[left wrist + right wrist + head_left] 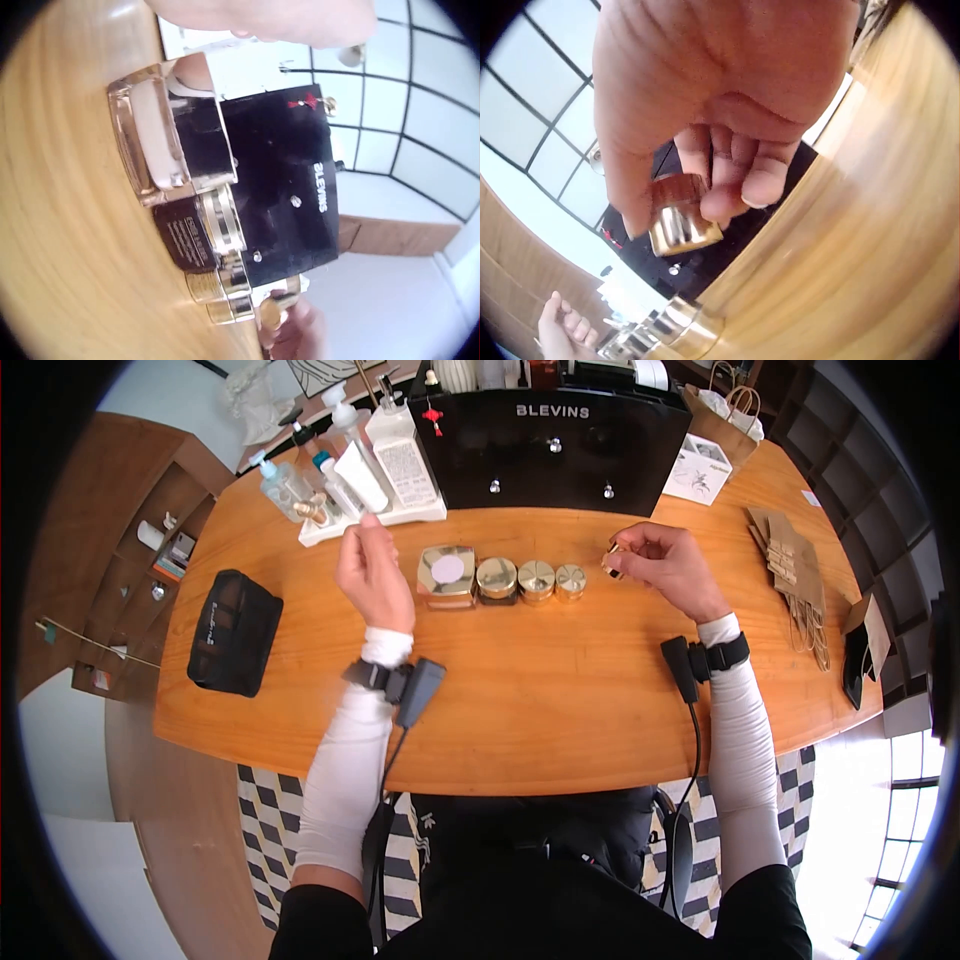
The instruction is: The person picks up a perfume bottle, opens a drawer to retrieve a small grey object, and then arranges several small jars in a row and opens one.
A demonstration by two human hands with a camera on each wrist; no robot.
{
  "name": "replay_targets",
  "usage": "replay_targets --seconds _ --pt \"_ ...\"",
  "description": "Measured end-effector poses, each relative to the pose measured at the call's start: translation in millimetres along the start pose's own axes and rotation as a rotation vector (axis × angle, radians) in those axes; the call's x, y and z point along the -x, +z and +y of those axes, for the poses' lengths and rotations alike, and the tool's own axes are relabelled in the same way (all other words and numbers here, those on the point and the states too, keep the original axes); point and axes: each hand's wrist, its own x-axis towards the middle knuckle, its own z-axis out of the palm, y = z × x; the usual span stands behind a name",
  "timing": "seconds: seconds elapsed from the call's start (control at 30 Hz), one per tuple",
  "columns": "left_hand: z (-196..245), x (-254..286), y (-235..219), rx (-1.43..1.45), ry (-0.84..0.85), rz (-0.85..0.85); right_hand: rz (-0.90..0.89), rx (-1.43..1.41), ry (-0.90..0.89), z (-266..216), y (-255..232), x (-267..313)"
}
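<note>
My right hand [672, 565] pinches a small gold-lidded jar [681, 225] between thumb and fingers, to the right of a row of jars. My left hand [376, 578] holds nothing; its fingers are loosely bent, beside the row's left end. That row begins with a large squarish jar [206, 135] with a shiny gold lid. Beside it stands a dark brown jar [180, 234] with a gold lid and small print. Two smaller gold-lidded jars, a middle one [537, 580] and the smallest one [571, 582], stand at the right end.
Behind the jars stands a black drawer box [550, 455] lettered BLEVINS. A white tray [400, 523] of pump bottles and tubes is at back left, a black pouch [236, 632] at left. Brown paper bags [795, 570] lie at right, with a white box [697, 470] further back.
</note>
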Motion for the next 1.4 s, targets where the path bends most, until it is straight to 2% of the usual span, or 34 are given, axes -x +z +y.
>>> replay_targets --seconds 0.03,0.07,0.13,0.2,0.27,0.37,0.47,0.6,0.7,0.77,0.8,0.87,0.93,1.0,1.03,1.07,1.13,1.2,1.27,1.3,1.33,1.4 --pt "10 9 6 -0.102 0.133 -0.055 0.058 -0.119 0.026 -8 2 2" --pt "16 18 10 -0.207 0.267 -0.106 0.061 -0.124 0.009 -12 7 2" --pt "14 37 16 -0.28 0.497 -0.233 0.16 -0.238 0.0 -20 19 6" --pt "22 63 21 -0.251 0.307 -0.526 0.153 -0.255 -0.012 -31 33 14" --pt "37 76 29 -0.433 0.283 -0.781 0.13 -0.28 -0.011 -42 50 24" --pt "31 84 39 -0.371 0.306 -0.864 0.08 -0.275 -0.038 -41 67 31" --pt "27 84 37 -0.371 0.328 -0.853 0.023 -0.337 -0.075 -30 77 33" --pt "29 84 36 -0.455 0.295 -0.896 0.027 -0.277 -0.07 -26 79 35" --pt "25 87 36 -0.527 0.35 -0.919 0.056 -0.237 -0.078 -28 80 36" --pt "23 91 36 -0.439 0.156 -0.959 0.069 -0.208 -0.103 -27 80 36" --pt "21 93 37 -0.433 0.15 -0.96 0.083 -0.18 -0.134 -26 80 35" --pt "18 96 39 -0.224 -0.045 -0.906 0.086 -0.179 -0.13 -27 80 34" --pt "21 93 36 -0.223 -0.075 -0.989 0.101 -0.173 -0.119 -28 79 34" --pt "20 92 39 -0.2 -0.235 -0.934 0.097 -0.167 -0.178 -28 78 34" --pt "3 94 35 -0.14 -0.169 -0.942 0.084 -0.15 -0.192 -27 77 33" --pt "7 93 36 -0.133 -0.172 -0.95 0.093 -0.146 -0.186 -27 76 34" --pt "18 91 37 0.036 -0.493 -0.964 0.098 -0.083 -0.291 -29 75 33" --pt "27 89 41 0.053 -0.541 -0.948 0.091 -0.066 -0.317 -32 74 33" --pt "20 84 34 0.184 -0.771 -0.959 0.089 -0.051 -0.348 -32 74 33" --pt "26 85 39 0.16 -0.843 -0.909 0.075 -0.046 -0.363 -32 75 33" --pt "22 82 36 0.161 -0.844 -0.909 0.059 -0.04 -0.377 -32 75 33" --pt "13 74 29 0.444 -1.122 -1.012 0.088 -0.129 -0.347 -27 74 32"
